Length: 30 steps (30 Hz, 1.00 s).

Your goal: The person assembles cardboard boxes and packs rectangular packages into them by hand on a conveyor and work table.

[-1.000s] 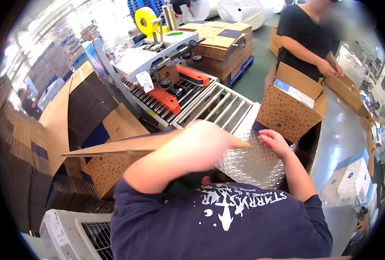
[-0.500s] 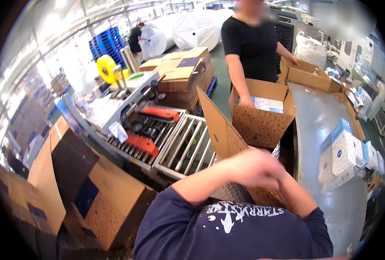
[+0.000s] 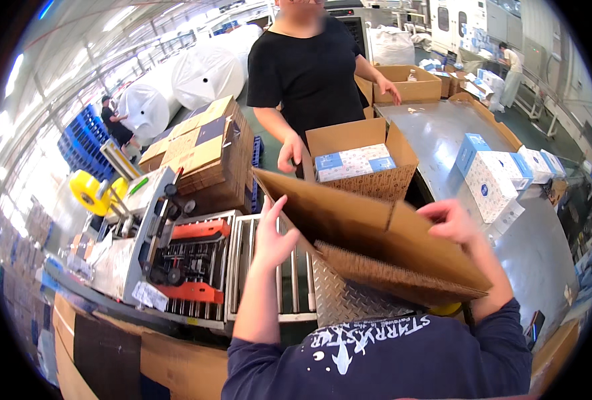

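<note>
The left hand [image 3: 273,237], fingers spread, touches the left side of a half-opened carton [image 3: 369,217]; the right hand [image 3: 457,223] grasps its far edge.

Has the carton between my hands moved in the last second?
Yes, rightward: the carton stretched left past the roller conveyor then; now it shows mostly to the right of those rollers.
</note>
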{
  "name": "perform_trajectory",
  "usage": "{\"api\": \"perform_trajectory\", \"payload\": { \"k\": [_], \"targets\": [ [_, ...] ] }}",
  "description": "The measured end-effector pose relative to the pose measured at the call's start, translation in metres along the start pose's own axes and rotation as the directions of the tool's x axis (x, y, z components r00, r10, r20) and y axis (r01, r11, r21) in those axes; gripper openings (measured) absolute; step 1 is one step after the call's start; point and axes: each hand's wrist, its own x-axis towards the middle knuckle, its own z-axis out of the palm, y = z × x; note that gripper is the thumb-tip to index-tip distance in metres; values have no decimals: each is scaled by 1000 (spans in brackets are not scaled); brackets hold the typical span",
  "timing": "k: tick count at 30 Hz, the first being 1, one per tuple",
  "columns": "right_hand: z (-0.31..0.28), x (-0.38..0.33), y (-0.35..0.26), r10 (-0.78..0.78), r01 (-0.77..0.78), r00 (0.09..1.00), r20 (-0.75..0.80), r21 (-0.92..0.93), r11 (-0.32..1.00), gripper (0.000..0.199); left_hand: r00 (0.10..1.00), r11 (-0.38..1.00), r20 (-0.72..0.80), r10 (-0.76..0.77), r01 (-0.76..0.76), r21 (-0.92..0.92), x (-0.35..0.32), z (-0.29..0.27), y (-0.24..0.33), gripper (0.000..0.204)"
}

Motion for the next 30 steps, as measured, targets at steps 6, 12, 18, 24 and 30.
{"api": "perform_trajectory", "payload": {
  "k": [6,12,18,24,30],
  "targets": [
    [30,62,73,-232,-28,905,-355,-596,803,43,578,997,813,69,-62,-41,4,24,17,46],
    [14,55,103,34,293,939,342,-847,444,62,-78,986,985,154,77,-148,-7,21,8,88],
    [-29,108,-17,35,143,941,336,-489,861,51,274,974,955,-117,-156,164,38,16,24,95],
    [5,131,-8,-509,233,848,146,-966,111,47,862,793,499,-83,-246,557,0,40,-26,73],
    [-11,17,84,-62,224,974,219,-872,435,74,776,716,442,-450,610,-340,-58,53,-49,64]
  ]
}}
